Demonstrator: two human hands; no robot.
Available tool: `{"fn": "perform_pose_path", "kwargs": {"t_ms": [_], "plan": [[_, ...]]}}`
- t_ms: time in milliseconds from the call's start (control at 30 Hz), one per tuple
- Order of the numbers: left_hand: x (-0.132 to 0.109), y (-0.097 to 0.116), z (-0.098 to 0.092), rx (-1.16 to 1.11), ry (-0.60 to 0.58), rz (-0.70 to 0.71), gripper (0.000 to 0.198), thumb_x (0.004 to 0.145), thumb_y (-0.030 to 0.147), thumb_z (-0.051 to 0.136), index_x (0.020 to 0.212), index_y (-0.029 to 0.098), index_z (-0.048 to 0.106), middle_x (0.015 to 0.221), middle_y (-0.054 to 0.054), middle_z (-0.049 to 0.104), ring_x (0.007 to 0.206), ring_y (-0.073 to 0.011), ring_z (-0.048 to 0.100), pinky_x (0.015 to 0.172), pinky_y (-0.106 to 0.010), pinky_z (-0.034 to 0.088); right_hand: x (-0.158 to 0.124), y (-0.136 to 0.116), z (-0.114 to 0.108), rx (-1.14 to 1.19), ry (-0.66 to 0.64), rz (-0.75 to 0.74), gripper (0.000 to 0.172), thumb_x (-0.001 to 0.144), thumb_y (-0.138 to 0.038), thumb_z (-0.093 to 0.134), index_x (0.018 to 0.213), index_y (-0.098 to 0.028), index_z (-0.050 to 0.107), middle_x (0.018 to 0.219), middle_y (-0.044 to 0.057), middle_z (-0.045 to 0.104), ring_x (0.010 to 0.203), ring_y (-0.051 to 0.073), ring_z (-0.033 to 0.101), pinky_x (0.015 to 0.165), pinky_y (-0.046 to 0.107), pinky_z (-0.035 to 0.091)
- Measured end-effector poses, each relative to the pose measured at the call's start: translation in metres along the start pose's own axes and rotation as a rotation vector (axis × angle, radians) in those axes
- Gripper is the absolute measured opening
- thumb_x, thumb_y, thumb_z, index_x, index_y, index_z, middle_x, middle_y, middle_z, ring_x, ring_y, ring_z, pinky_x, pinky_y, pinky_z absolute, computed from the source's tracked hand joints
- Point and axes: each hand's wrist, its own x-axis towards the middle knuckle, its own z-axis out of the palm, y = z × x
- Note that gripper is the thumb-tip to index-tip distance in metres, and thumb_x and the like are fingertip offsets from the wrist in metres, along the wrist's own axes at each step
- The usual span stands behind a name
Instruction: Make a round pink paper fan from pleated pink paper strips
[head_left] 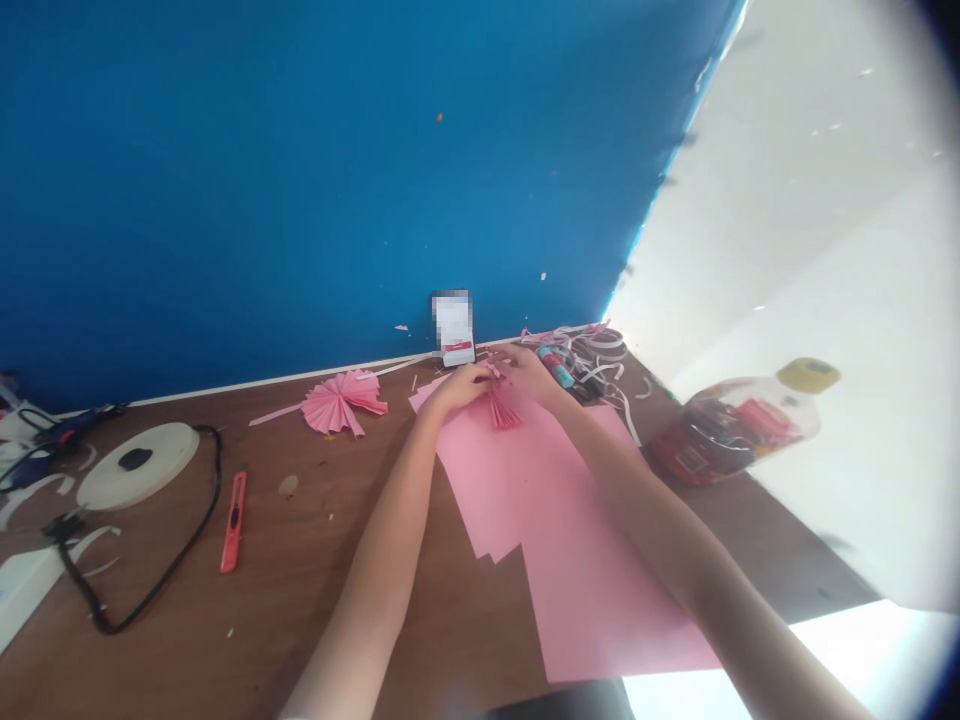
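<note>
The left hand (463, 385) is pinching the upper end of a pleated pink paper (505, 410), fingers nearly closed; the right hand (529, 372) is curling over that end, its grip unclear. The paper is spreading toward the person between the hands, above pink sheets (585, 560). A phone (456, 330) is standing just beyond them; a pink rosette (341, 403) is lying left on the counter (300, 560).

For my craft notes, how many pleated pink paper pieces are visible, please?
2: a fanned-out piece on the table, left of the pink sheets; a narrower piece at the left hand and right hand. More may be hidden.
</note>
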Motion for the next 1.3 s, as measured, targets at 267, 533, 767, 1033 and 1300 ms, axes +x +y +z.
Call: {"fn": "perform_pose_path", "kwargs": {"t_ms": [267,533,767,1033,1300], "plan": [[-0.005,0.001,-0.006,-0.046,0.003,0.01,0.032,0.085,0.043,0.047,0.081,0.016,0.065,0.084,-0.006,0.065,0.079,-0.0178,0.057,0.074,-0.028,0.04,0.0,0.023,-0.01,-0.214,0.125,-0.085,0.052,0.069,-0.009,0.045,0.119,-0.02,0.053,0.124,0.01,0.057,0.093,0.019,0.058,0.088,0.036,0.044],[-0.009,-0.001,-0.006,-0.147,0.017,-0.014,0.033,0.086,0.044,0.047,0.082,0.015,0.062,0.082,-0.005,0.062,0.076,-0.0147,0.054,0.072,-0.027,0.039,0.002,0.024,-0.017,-0.262,-0.031,-0.112,0.024,0.072,-0.013,0.046,0.084,-0.018,0.066,0.088,0.005,0.068,0.084,0.018,0.06,0.078,0.03,0.046],[-0.008,0.001,-0.005,-0.166,0.014,-0.017,0.034,0.085,0.046,0.048,0.083,0.015,0.064,0.082,-0.005,0.062,0.075,-0.0147,0.053,0.072,-0.027,0.039,-0.003,0.014,-0.009,-0.317,-0.13,-0.225,0.026,0.073,-0.012,0.05,0.091,-0.018,0.068,0.093,0.005,0.068,0.081,0.016,0.059,0.073,0.026,0.045],[-0.004,-0.005,-0.002,-0.266,0.092,-0.027,0.031,0.083,0.042,0.052,0.091,0.015,0.064,0.081,-0.004,0.062,0.073,-0.0139,0.054,0.071,-0.027,0.04,-0.004,0.015,-0.005,-0.368,-0.108,-0.277,0.018,0.078,-0.017,0.051,0.08,-0.018,0.068,0.083,0.005,0.066,0.078,0.017,0.057,0.071,0.028,0.044],[-0.007,-0.006,-0.002,-0.347,0.199,-0.025,0.031,0.083,0.043,0.054,0.088,0.014,0.065,0.082,-0.005,0.063,0.075,-0.0135,0.055,0.072,-0.027,0.04,-0.005,0.008,0.0,-0.324,0.077,-0.154,0.017,0.074,-0.021,0.054,0.088,-0.018,0.063,0.081,0.004,0.065,0.07,0.015,0.056,0.065,0.027,0.042]]}}
